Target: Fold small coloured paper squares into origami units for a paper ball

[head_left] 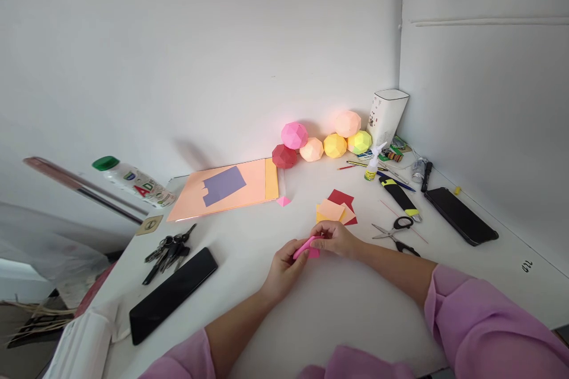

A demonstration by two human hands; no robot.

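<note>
A piece of folded pink paper (pixel 314 253) is held between both hands, over the middle of the table. My left hand (pixel 284 267) pinches its left end between thumb and fingers. From the other side, my right hand (pixel 336 240) closes on the right part of the same paper, and its fingers hide some of the folds. Just beyond the hands lie small peach, yellow and red paper squares (pixel 332 209). A little pink folded paper piece (pixel 284 201) rests farther off to the left.
Faceted paper balls (pixel 294 135) line the wall. Scissors (pixel 395 234), a box cutter (pixel 401 198), a glue bottle (pixel 372 167) and a phone (pixel 461 216) are on the right. Paper sheets (pixel 186 198), keys (pixel 168 251), a black slab (pixel 173 296) and a white bottle (pixel 133 182) are left.
</note>
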